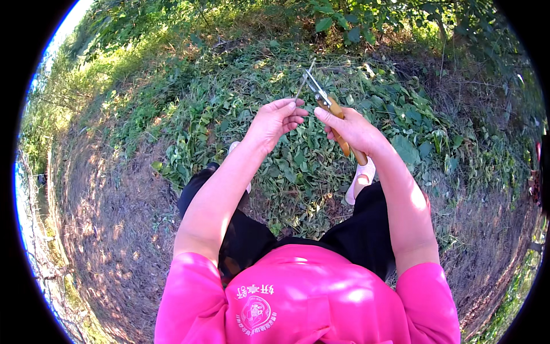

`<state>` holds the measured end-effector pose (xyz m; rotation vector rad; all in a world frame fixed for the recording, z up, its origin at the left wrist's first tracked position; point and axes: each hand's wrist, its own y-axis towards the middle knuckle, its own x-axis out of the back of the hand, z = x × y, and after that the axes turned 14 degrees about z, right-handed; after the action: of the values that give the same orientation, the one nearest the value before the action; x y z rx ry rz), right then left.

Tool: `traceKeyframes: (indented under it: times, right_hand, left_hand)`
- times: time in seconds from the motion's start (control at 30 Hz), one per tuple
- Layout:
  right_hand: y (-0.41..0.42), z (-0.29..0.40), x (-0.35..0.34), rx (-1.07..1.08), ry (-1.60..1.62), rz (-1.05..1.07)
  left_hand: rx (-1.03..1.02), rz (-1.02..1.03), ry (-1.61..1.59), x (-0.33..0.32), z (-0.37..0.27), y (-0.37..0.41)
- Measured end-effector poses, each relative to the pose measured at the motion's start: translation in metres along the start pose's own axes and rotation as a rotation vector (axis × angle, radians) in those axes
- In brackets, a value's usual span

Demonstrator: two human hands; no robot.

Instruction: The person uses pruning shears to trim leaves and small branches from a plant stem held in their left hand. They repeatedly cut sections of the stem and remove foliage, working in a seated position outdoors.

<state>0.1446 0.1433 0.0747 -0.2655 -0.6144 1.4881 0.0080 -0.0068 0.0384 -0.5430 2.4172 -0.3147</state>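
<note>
My left hand (279, 118) pinches a thin stick (300, 91) between thumb and fingers, its far end pointing up and away. My right hand (350, 129) is closed around hand shears with orange-brown handles (336, 107). Their metal blades (317, 86) point up and to the left, and the tip lies at or across the stick in the picture; whether the two touch I cannot tell. Both hands are in front of me, above a layer of cut leaves and stems (296, 159) on the ground.
Leafy green plants (343, 21) grow at the far side. Bare, dry soil (124, 228) lies to the left, with more ground at the right. My feet in light shoes (361, 178) stand apart on the cut greenery. Branches (56, 273) show at the left rim.
</note>
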Motion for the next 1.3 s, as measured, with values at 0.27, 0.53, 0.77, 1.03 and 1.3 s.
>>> traceKeyframes:
  times: [0.27, 0.53, 0.77, 1.03, 1.3]
  right_hand:
    - [0.000, 0.000, -0.003, 0.019, -0.052, -0.022]
    - [-0.002, 0.011, -0.006, -0.031, -0.111, -0.127]
    - [-0.003, 0.002, 0.013, -0.169, -0.294, -0.216]
    - [-0.029, -0.006, 0.008, -0.448, -0.961, 0.132]
    - [-0.041, -0.011, 0.035, -0.336, -0.767, -0.251]
  left_hand:
    - [0.024, 0.046, 0.032, -0.006, -0.004, -0.001]
    - [-0.046, 0.094, 0.144, -0.003, -0.014, -0.004]
    - [0.101, 0.064, 0.097, -0.002, 0.012, 0.005]
    - [0.453, 0.019, 0.162, 0.006, 0.101, -0.001]
    - [-0.069, -0.369, 0.448, 0.026, -0.028, 0.018]
